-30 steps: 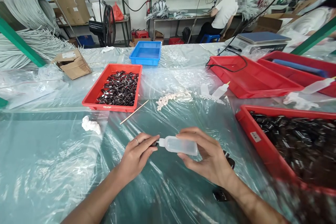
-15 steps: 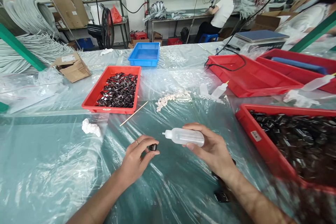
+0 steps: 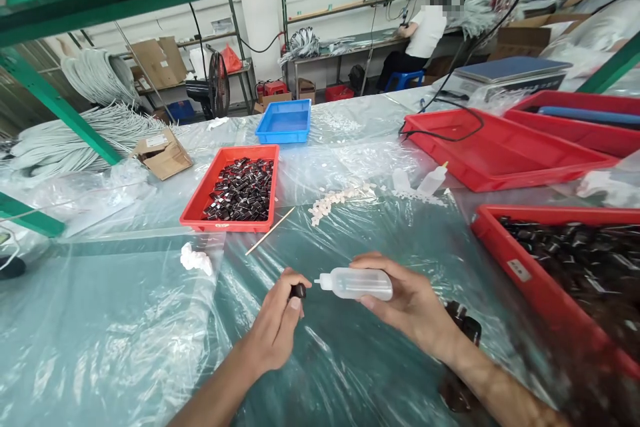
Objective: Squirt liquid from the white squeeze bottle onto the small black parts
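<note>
Between the thumb and fingers of my left hand [image 3: 279, 320] is a small black plastic part [image 3: 299, 291], partly covered by the fingertips. My right hand [image 3: 407, 303] is closed around a translucent squeeze bottle [image 3: 361, 283], held on its side. The bottle's thin nozzle [image 3: 320, 281] points left at the black part, with a small gap between them. Below my right wrist, several dark glossy pieces [image 3: 463, 327] lie on the plastic-covered table [image 3: 350, 373], partly hidden by the forearm.
A red tray [image 3: 193, 213] of black parts stands beyond my left hand, a larger red tray [image 3: 500, 250] at right. Around them are a wooden stick [image 3: 270, 231], crumpled tissue [image 3: 196, 259], small white pieces [image 3: 330, 202], a blue tray [image 3: 284, 137] and another bottle [image 3: 433, 180]. A person [image 3: 425, 33] sits far behind.
My left hand has turned, its back and thumb now more upright around the black part. The nozzle is closer to that part. The whole view has shifted, bringing a green overhead beam into sight.
</note>
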Tool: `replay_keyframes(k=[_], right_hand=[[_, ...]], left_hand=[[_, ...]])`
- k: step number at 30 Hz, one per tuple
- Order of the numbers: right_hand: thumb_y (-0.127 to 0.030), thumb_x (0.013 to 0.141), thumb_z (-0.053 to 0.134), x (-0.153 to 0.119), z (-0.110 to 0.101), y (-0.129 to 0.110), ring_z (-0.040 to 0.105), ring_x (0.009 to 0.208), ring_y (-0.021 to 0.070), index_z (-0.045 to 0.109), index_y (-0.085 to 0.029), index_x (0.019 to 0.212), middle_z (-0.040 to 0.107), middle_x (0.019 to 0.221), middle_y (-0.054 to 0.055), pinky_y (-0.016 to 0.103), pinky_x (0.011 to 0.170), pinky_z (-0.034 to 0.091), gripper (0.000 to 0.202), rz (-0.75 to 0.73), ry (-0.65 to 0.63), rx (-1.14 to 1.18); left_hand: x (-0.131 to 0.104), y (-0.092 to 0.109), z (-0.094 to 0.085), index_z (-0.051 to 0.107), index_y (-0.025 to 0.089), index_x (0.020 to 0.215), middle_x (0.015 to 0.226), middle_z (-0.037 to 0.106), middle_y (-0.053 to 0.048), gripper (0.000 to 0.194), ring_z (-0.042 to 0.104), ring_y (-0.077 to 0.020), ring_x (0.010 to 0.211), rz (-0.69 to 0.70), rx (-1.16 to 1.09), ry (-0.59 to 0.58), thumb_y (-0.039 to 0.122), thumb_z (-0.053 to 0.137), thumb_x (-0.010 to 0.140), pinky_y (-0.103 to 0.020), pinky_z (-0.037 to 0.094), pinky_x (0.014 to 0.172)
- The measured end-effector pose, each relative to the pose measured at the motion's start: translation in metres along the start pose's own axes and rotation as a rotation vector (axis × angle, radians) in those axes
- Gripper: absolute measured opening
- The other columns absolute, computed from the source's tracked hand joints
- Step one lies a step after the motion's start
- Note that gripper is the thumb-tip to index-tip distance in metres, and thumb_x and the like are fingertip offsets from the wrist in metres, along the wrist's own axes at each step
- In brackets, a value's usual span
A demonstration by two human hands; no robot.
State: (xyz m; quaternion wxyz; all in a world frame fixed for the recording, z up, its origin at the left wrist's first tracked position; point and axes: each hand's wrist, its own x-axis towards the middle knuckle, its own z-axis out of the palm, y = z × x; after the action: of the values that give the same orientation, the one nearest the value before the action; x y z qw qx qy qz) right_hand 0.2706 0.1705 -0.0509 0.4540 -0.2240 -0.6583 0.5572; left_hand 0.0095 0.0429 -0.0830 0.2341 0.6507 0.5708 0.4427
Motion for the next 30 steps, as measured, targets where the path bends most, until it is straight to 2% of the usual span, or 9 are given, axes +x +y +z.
replay_keyframes(k=[4,8,11,15,21,30], right_hand=[[-0.034,0.094,0.104,0.001,0.002,0.003,0.088,0.095,0.0178,0.097,-0.038,0.123,0.090,0.116,0.004,0.020,0.081,0.072,0.030,-0.007,0.005,-0.019],[-0.031,0.095,0.100,0.000,0.003,0.003,0.089,0.098,0.0188,0.097,-0.036,0.123,0.090,0.118,0.005,0.020,0.081,0.072,0.029,-0.037,-0.007,-0.088],[-0.030,0.095,0.098,0.000,0.004,0.001,0.089,0.097,0.0212,0.096,-0.032,0.122,0.089,0.117,0.007,0.024,0.079,0.074,0.027,-0.072,-0.012,-0.127],[-0.025,0.096,0.095,0.000,0.007,-0.003,0.090,0.098,0.0240,0.094,-0.033,0.126,0.090,0.116,0.008,0.027,0.078,0.075,0.031,-0.132,-0.022,-0.204],[-0.017,0.095,0.091,-0.001,0.006,-0.010,0.089,0.099,0.0229,0.090,-0.039,0.132,0.088,0.117,0.005,0.026,0.078,0.074,0.043,-0.242,-0.051,-0.287],[-0.011,0.093,0.090,-0.001,0.003,-0.021,0.089,0.096,0.0215,0.090,-0.037,0.133,0.087,0.117,0.005,0.024,0.073,0.069,0.047,-0.281,-0.061,-0.355]], left_hand=[[0.009,0.000,0.002,0.069,0.035,0.139,0.109,0.076,-0.001,0.020,0.076,-0.0235,0.080,0.120,0.016,0.105,0.039,0.054,0.127,-0.041,0.067,0.078],[0.016,0.000,0.002,0.074,0.035,0.140,0.115,0.083,-0.004,0.020,0.083,-0.0246,0.092,0.217,0.056,0.182,0.032,0.059,0.126,-0.038,0.071,0.080],[0.016,0.001,0.001,0.077,0.035,0.138,0.117,0.085,-0.005,0.021,0.083,-0.0235,0.091,0.250,0.086,0.216,0.027,0.063,0.124,-0.036,0.071,0.080],[0.016,0.003,0.000,0.079,0.037,0.137,0.119,0.086,-0.005,0.023,0.085,-0.0243,0.093,0.256,0.125,0.209,0.024,0.066,0.122,-0.036,0.072,0.078],[0.017,0.006,-0.001,0.080,0.037,0.136,0.115,0.085,-0.005,0.024,0.087,-0.0260,0.097,0.297,0.180,0.209,0.023,0.066,0.122,-0.038,0.073,0.083],[0.020,0.010,-0.003,0.081,0.033,0.134,0.113,0.083,-0.005,0.024,0.084,-0.0230,0.094,0.335,0.200,0.200,0.023,0.060,0.125,-0.036,0.071,0.079]])
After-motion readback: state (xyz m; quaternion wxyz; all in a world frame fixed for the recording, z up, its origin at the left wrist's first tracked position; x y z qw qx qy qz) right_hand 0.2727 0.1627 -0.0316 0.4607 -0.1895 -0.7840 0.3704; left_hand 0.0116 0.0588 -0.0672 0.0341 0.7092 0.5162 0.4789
